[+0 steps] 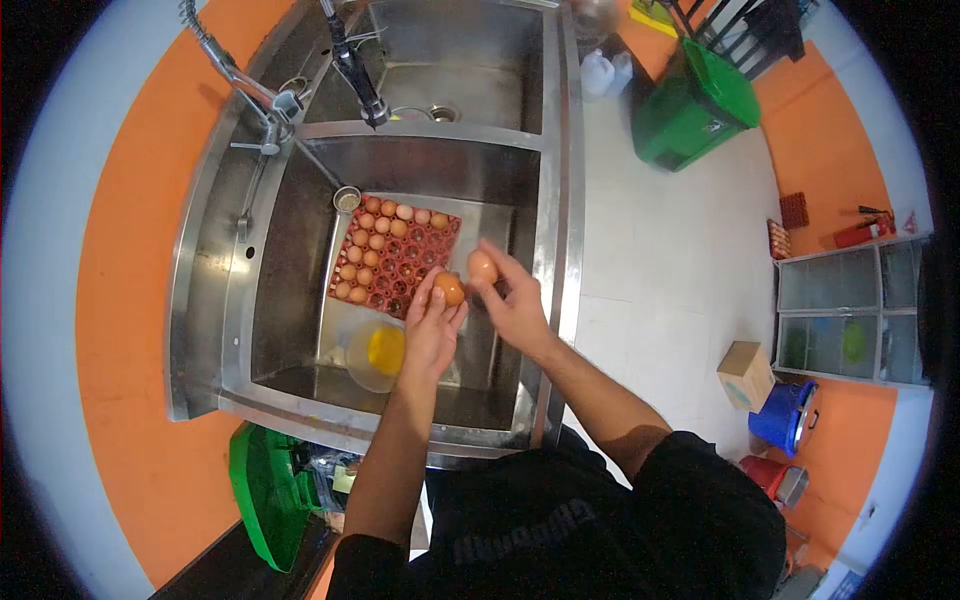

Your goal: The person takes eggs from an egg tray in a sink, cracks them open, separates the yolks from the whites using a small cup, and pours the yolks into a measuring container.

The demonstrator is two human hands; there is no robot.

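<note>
My left hand (430, 335) is closed around a brown egg (449, 289), which shows at its fingertips. Just to the right, my right hand (519, 312) grips a paler egg (482, 267) between thumb and fingers. The two eggs are close together over the front basin of a steel sink. Beneath and beyond my hands lies a red egg tray (410, 262), with eggs along its left side and far edge and bare cups in the rest. A translucent bowl (362, 372) with something yellow (386, 350) in it sits left of my left forearm.
A spring-hose faucet (270, 110) and a black sprayer (355, 75) rise at the sink's left and far side. A steel divider (430, 132) separates the two basins. Green bins (690, 105) stand at the far right and below the sink. A cardboard box (746, 376) rests by a blue bucket (783, 418).
</note>
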